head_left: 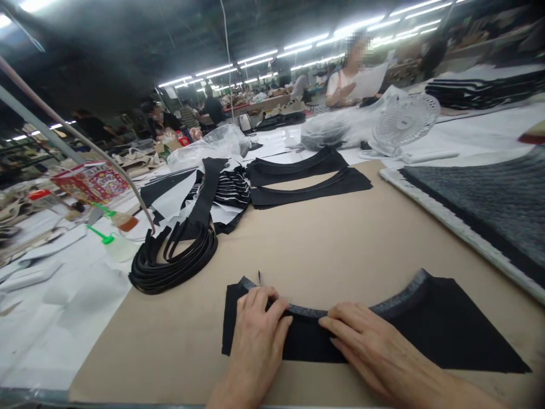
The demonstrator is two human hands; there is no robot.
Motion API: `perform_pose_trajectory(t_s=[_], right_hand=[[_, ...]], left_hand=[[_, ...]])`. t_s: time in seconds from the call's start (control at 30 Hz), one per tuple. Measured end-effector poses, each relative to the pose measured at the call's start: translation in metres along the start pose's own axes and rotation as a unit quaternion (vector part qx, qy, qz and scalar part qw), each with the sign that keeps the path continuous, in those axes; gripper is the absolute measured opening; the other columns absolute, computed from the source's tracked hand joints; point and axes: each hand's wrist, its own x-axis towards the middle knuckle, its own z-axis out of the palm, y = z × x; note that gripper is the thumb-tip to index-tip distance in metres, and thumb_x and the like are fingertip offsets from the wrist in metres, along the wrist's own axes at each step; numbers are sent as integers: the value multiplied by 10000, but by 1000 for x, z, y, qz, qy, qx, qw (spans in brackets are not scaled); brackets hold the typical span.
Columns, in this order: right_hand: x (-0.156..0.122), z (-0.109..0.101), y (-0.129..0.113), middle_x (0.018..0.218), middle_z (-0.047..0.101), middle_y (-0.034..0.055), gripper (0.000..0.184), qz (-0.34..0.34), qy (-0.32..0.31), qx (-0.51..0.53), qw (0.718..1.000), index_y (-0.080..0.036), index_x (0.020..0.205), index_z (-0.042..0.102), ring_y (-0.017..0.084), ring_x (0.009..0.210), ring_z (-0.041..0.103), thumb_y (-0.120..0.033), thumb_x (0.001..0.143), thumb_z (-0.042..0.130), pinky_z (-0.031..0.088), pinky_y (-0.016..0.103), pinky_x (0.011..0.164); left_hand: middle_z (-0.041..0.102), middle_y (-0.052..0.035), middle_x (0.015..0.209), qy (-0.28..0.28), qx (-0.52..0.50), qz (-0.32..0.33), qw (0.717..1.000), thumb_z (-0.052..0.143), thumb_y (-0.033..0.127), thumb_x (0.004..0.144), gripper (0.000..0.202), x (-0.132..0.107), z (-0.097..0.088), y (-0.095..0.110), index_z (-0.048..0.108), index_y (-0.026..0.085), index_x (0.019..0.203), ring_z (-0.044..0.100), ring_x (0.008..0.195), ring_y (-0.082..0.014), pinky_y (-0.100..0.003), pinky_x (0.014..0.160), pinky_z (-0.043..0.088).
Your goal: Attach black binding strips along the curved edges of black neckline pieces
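Note:
A black fabric piece (430, 329) with a curved upper edge lies flat on the brown paper-covered table (323, 244) near me. A grey strip (395, 304) runs along that curve. My left hand (259, 335) rests on the piece's left part, fingers pressed together on the curved edge. My right hand (361, 341) lies just right of it, fingertips pinching the strip at the middle of the curve. The two hands almost touch.
A coil of black strips (179, 261) lies at left, beyond it stacked black curved pieces (306, 182) and striped fabric (232, 187). Green-capped bottles (117, 244) stand further left. A grey mat (489, 199) is on the right, a white fan (404, 122) behind. People work at far tables.

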Motion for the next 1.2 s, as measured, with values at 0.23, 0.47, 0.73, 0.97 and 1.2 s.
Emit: perform_pose_trajectory(t_s=[0.23, 0.47, 0.73, 0.97, 1.2], right_hand=[[-5, 4, 4, 917, 615, 63, 323, -29, 18, -27, 999, -162, 1040, 592, 188, 779, 562, 3, 799, 454, 493, 316, 725], [-4, 6, 2, 894, 612, 44, 347, -29, 46, -52, 997, -176, 986, 594, 188, 746, 536, 13, 743, 433, 453, 322, 716], [-5, 14, 6, 859, 586, 29, 371, -52, 88, -107, 989, -162, 1032, 607, 186, 751, 490, -7, 729, 460, 394, 341, 732], [15, 27, -4, 998, 608, 58, 532, -59, 32, -75, 995, -156, 1201, 542, 176, 826, 528, 20, 722, 391, 446, 320, 790], [18, 45, -7, 1053, 634, 63, 576, -75, 99, -155, 980, -157, 1186, 543, 191, 898, 576, 21, 657, 398, 473, 338, 832]], left_hand=[[630, 50, 821, -49, 15, -50, 997, 605, 176, 862, 108, 13, -2, 1, 613, 227, 768, 547, 902, -170, -429, 914, 254], [636, 55, 824, -91, 25, -60, 994, 589, 104, 829, 131, 23, -2, -4, 591, 230, 792, 534, 893, -174, -446, 935, 231], [638, 36, 857, -110, 23, -82, 990, 580, 123, 842, 112, 24, 1, -10, 563, 233, 827, 531, 941, -194, -466, 966, 226], [634, 19, 903, -104, 49, -75, 991, 575, 150, 855, 95, 21, 1, -10, 521, 227, 848, 523, 963, -212, -473, 957, 238], [639, 42, 902, -98, 24, -116, 988, 596, 160, 848, 123, 26, -19, -41, 567, 261, 912, 535, 969, -194, -467, 978, 196]])
